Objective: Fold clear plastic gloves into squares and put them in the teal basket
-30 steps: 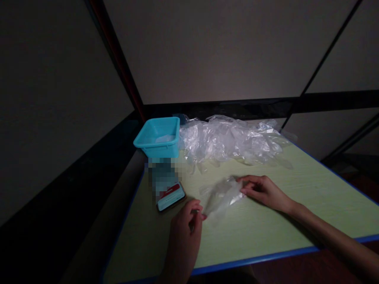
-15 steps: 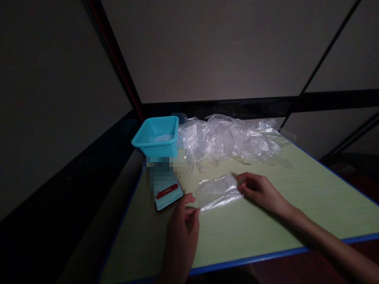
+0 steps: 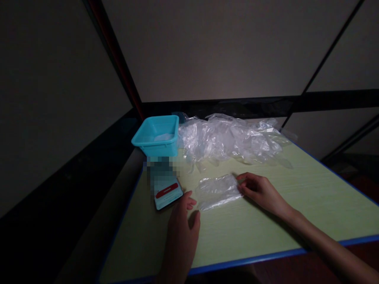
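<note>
A clear plastic bag (image 3: 219, 191) lies flattened on the table in front of me, its long side running left to right. My right hand (image 3: 258, 191) pinches its right end between thumb and fingers. Just off the left end is my left hand (image 3: 184, 225), thumb and fingers apart, holding nothing. Close beyond those left fingers lies a phone (image 3: 168, 196) with a lit screen and a red bar; its upper part is pixelated.
A wide heap of crumpled clear plastic bags (image 3: 227, 138) spreads along the back of the pale green, blue-edged table (image 3: 284, 236). At the back left stands a turquoise plastic basin (image 3: 160, 150) with something whitish inside. Behind rises a panelled wall (image 3: 219, 51).
My left thumb and fingers have parted and let go of the bag's lower left corner. The right hand stays at the right end. The bag has barely moved.
</note>
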Tool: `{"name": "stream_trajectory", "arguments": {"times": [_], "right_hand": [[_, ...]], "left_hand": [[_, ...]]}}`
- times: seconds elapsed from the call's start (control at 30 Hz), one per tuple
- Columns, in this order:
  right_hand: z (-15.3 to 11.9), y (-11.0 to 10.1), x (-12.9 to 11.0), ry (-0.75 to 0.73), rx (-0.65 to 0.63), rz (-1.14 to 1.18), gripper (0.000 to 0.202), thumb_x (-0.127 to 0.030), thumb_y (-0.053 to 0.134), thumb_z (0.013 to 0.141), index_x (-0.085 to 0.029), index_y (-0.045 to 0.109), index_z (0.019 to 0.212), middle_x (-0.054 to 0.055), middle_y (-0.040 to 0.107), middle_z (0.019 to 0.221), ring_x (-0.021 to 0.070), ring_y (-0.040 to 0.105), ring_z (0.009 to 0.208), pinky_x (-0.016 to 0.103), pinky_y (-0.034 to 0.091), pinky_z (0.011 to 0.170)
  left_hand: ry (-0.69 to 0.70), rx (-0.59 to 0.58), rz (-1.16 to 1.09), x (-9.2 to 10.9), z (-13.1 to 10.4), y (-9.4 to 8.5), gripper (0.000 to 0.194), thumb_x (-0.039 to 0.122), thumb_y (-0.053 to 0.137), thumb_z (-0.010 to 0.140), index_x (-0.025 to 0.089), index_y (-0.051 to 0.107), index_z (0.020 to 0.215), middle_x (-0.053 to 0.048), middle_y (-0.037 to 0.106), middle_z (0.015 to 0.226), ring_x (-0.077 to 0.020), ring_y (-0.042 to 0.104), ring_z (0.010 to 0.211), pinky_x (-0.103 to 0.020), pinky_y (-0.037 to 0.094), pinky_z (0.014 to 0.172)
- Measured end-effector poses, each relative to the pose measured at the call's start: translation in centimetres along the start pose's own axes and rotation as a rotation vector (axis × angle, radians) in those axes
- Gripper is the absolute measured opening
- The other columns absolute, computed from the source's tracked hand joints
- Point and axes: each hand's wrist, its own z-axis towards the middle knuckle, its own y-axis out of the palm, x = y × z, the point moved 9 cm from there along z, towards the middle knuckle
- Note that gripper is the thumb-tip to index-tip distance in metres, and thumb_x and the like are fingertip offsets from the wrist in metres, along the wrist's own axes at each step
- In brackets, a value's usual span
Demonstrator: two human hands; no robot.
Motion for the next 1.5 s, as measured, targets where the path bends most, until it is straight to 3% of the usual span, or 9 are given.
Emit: {"name": "stream_trajectory", "arguments": {"times": [0.67, 1.2, 1.4, 1.5], "right_hand": [[-0.1, 0.0, 0.0, -0.013, 0.016, 0.018, 0.016, -0.024, 0.053, 0.076, -0.016, 0.057, 0.089, 0.002, 0.061, 0.066, 0.0144, 0.055, 0.058, 0.027, 0.043, 0.053], [-0.5, -0.8, -1.0, 0.007, 0.139, -0.135, 0.023, -0.025, 0.053, 0.073, -0.015, 0.057, 0.093, 0.002, 0.061, 0.06, 0.0153, 0.056, 0.051, 0.026, 0.042, 0.047], [-0.7, -1.0, -0.5, 0.036, 0.137, -0.099, 0.023, -0.03, 0.054, 0.074, -0.017, 0.054, 0.092, 0.002, 0.061, 0.063, 0.0171, 0.059, 0.053, 0.028, 0.045, 0.049], [-1.3, -1.0, 0.2, 0.069, 0.139, 0.037, 0.031, -0.032, 0.058, 0.072, -0.02, 0.047, 0.099, 0.002, 0.059, 0.07, 0.0178, 0.06, 0.056, 0.029, 0.047, 0.05]], "left_hand": [[0.048, -0.058, 0.01, 0.2, 0.0, 0.6, 0.044, 0.012, 0.049, 0.073, 0.017, 0.045, 0.116, 0.001, 0.054, 0.071, -0.0162, 0.053, 0.066, -0.032, 0.045, 0.071], [0.046, -0.103, 0.017, 0.5, -0.2, 1.0, 0.039, 0.016, 0.046, 0.076, 0.015, 0.045, 0.115, 0.001, 0.055, 0.07, -0.0167, 0.054, 0.065, -0.033, 0.045, 0.069], [0.035, -0.039, 0.017, 1.1, -0.1, 0.2, 0.036, 0.018, 0.047, 0.076, 0.015, 0.046, 0.112, 0.002, 0.055, 0.068, -0.0159, 0.054, 0.064, -0.031, 0.046, 0.068], [0.046, 0.018, 0.027, 1.6, -0.1, -0.6, 0.033, 0.018, 0.046, 0.077, 0.015, 0.048, 0.109, 0.001, 0.056, 0.069, -0.0158, 0.055, 0.065, -0.03, 0.047, 0.069]]}}
